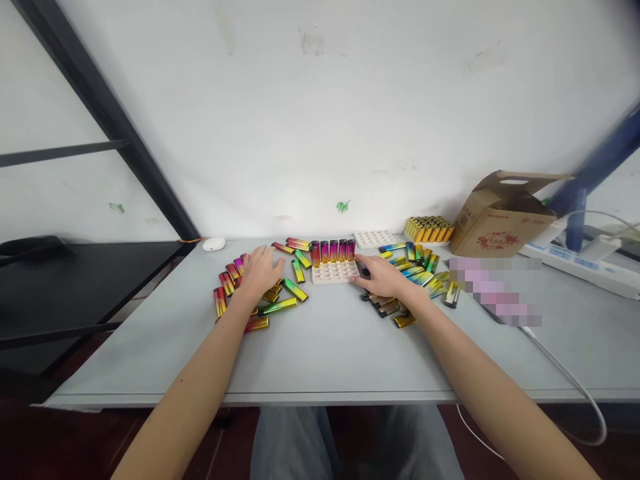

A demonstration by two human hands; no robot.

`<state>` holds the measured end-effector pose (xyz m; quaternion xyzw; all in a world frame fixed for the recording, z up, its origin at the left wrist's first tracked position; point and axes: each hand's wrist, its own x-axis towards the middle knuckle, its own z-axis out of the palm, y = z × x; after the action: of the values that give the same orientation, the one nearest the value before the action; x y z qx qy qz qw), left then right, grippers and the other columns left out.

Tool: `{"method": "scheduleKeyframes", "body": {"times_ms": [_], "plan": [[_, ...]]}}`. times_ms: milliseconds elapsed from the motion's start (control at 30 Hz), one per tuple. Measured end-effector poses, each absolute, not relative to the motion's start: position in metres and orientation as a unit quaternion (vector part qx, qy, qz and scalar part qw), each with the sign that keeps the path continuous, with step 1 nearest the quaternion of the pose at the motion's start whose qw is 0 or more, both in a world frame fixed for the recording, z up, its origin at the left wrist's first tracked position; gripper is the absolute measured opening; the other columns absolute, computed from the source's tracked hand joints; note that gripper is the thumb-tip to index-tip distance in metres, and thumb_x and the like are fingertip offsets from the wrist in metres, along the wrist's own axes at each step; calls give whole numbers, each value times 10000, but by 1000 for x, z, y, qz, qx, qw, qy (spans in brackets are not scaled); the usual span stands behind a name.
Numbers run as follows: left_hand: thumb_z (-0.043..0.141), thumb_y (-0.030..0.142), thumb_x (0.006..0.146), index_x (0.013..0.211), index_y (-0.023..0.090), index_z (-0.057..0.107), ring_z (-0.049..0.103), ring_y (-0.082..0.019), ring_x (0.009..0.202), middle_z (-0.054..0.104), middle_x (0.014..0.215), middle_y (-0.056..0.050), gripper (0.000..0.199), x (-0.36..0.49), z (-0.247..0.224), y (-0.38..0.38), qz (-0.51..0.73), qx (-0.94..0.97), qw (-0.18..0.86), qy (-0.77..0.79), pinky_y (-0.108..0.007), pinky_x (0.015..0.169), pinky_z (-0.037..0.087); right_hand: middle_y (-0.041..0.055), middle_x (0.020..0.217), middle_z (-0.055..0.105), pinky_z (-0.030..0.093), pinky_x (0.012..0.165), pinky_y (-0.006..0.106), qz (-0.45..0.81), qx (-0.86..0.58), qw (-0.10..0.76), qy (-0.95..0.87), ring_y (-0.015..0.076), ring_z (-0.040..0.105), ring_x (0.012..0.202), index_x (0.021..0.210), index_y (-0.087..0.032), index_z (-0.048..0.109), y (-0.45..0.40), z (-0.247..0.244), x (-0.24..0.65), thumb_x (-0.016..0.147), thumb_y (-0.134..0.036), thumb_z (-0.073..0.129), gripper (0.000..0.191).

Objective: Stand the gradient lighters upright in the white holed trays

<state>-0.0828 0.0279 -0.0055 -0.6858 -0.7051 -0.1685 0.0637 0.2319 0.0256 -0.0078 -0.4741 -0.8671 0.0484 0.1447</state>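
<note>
A white tray with rows of holes [334, 273] lies mid-table. Several red-and-purple lighters [333, 252] stand upright along its back row. My left hand [261, 272] is over the loose pile to the left, thumb apart from the fingers; no lighter shows in its grasp. Around it lie red-and-gold lighters [220, 302] and green-and-yellow lighters [296, 290]. At the tray's right edge, my right hand [383, 275] has its thumb and index finger spread apart, the tips touching or very close to the tray. Brown-gold lighters [387, 307] lie partly beneath this hand, and blue-yellow lighters [419, 275] beyond it.
Against the wall sit a second white tray [374, 239] and a block of upright yellow lighters [429, 229]. To their right stands an open cardboard box [500, 223]. A power strip [585, 267], a blurred pink item [493, 290] with a white cable, and a white case [214, 245] are also on the table.
</note>
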Motion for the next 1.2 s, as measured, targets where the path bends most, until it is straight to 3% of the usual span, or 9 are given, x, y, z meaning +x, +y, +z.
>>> {"method": "scheduleKeyframes", "body": {"times_ms": [167,300,433,567,667,733,867,1067,1200], "plan": [[192,450,972,1358,184,446,370,-271,1363,452,1456,-120,533,-62,-4,28,-169,-759,-2,-629,-462,1085,281,155,1154,646,413,871,352,48,-477,143,-866,306,574,1053,1326,-132,463,24,-7,231,894,-479,507,556],[176,492,969,1430,158,351,294,-297,1408,401,1489,-151,596,-57,-7,29,-149,-767,-30,-623,-520,1109,207,166,1161,641,412,881,361,51,-481,141,-864,311,572,1056,1335,-118,457,21,-4,229,901,-474,494,563],[190,511,964,1480,123,247,415,-304,1333,468,1429,-189,648,-61,-6,26,-168,-753,-35,-635,-481,1097,238,173,1182,631,408,900,371,54,-481,138,-864,318,564,1074,1335,-112,457,22,-5,229,899,-469,493,565],[295,449,956,1388,170,403,601,-298,1086,669,1148,-130,526,-65,2,19,-200,-740,-2,-642,-407,932,400,169,1184,630,411,886,366,52,-480,141,-864,320,556,1093,1338,-125,451,22,-6,230,901,-480,487,565],[352,431,943,1184,218,582,640,-275,936,710,969,-71,396,-67,4,17,-211,-718,10,-663,-363,798,445,169,1174,633,416,867,361,53,-478,143,-865,317,562,1074,1333,-127,455,22,-5,230,901,-477,491,556],[399,434,926,1086,214,635,639,-263,912,704,965,-71,360,-68,2,19,-220,-699,27,-680,-350,773,449,170,1164,638,413,867,361,56,-477,143,-865,314,566,1062,1321,-125,466,22,-5,230,898,-467,500,545],[479,432,887,1076,179,663,608,-291,992,677,1080,-112,366,-71,-5,27,-209,-681,76,-698,-378,825,440,165,1147,646,411,857,352,58,-483,140,-862,309,573,1046,1320,-131,472,22,-4,229,895,-473,508,546],[524,391,859,1032,210,695,626,-280,948,726,946,-70,304,-71,-5,28,-175,-684,47,-707,-374,814,429,169,1140,646,401,879,363,53,-483,138,-863,313,566,1056,1308,-126,476,22,-5,229,896,-473,506,539],[547,403,843,989,219,700,637,-260,949,731,966,-50,281,-68,-1,26,-187,-682,18,-707,-340,786,428,163,1107,650,408,862,359,54,-480,142,-864,308,572,1023,1294,-128,484,21,-4,228,898,-464,502,519]]}}
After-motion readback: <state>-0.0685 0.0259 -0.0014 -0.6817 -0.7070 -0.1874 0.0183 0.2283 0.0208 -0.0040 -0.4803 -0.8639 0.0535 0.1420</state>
